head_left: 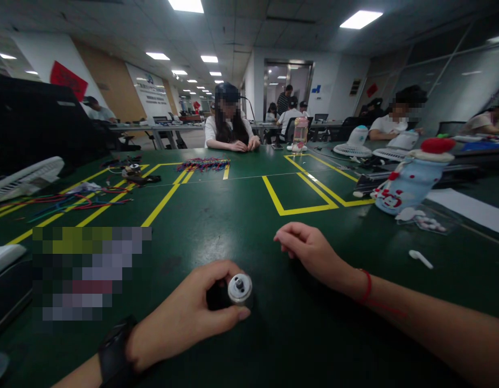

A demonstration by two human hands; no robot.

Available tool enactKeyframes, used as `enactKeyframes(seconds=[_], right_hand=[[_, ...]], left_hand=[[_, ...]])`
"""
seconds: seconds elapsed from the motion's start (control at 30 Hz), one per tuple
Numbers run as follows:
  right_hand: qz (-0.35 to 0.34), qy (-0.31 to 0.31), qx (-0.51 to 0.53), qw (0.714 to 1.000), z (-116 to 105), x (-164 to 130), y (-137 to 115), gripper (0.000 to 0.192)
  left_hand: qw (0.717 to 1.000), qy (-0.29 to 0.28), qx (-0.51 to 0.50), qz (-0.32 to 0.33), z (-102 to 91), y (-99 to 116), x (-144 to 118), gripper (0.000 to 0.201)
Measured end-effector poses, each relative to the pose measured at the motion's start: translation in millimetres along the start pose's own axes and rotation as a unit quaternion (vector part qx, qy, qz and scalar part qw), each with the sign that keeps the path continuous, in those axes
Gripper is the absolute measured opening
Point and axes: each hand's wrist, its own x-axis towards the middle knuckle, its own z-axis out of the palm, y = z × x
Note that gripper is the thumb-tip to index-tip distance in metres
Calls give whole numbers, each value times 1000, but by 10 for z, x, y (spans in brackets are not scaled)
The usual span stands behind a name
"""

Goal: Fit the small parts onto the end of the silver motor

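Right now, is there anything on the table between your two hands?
No. In the head view, only bare green table lies between the left hand, which grips a small metal motor, and the right hand.

office workroom | taped green table (pixel 241 215) | ceiling panels (pixel 360 19) | seated co-workers (pixel 229 126)

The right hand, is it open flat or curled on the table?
Curled. The right hand rests on the green table with its fingers bent under, holding nothing visible, apart from the left hand gripping the small motor.
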Motion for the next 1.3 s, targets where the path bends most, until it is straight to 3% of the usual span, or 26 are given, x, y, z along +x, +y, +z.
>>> enactKeyframes(seconds=[0.13,0.23,0.37,0.5,0.6,0.73,0.87,1.03,1.13,1.3], right_hand=[[-119,-133,-127,976,238,-182,-190,22],[-166,-151,-183,957,380,-271,-295,18],[-180,-117,-178,961,424,-282,-342,8],[-180,-87,-148,968,299,-266,-322,10],[-159,-121,-206,958,175,-298,-263,9],[-140,-190,-309,921,101,-353,-169,10],[-150,-205,-354,900,116,-367,-129,10],[-141,-215,-330,908,106,-369,-161,14],[-114,-210,-264,934,64,-327,-177,17],[-47,-83,-134,986,-37,-146,-113,14]], left_hand=[[1000,4,12,7,10,-16,2,18],[999,17,30,9,31,-41,1,22],[999,17,36,7,46,-50,-1,24],[1000,12,22,9,26,-23,-7,19],[1000,8,15,8,0,9,-12,16],[1000,-4,1,-2,-19,41,-8,18],[1000,-4,-9,-1,-14,31,-11,18],[1000,-5,-12,-1,-9,6,-21,20],[1000,-5,-10,-1,-16,11,-23,20],[1000,-2,-8,1,-22,12,-35,20]])
